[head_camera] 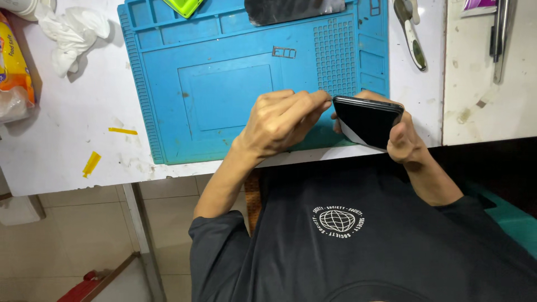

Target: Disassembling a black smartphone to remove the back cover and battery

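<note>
My right hand (pixel 404 140) grips a black phone (pixel 366 118), tilted on its edge above the near right corner of a blue work mat (pixel 224 84). My left hand (pixel 277 120) has its fingers pinched together against the phone's upper left corner. Whether something small sits between those fingertips is hidden. A small metal card tray (pixel 283 52) lies loose on the mat, further back.
On the white table (pixel 67 123) are crumpled tissue (pixel 72 33), a yellow packet (pixel 14 61) and yellow tape scraps (pixel 91 163). A dark panel (pixel 291 10) and a green piece (pixel 183 5) lie on the mat's far edge. A grey-handled tool (pixel 411 33) and a metal rod (pixel 499 33) lie to the right.
</note>
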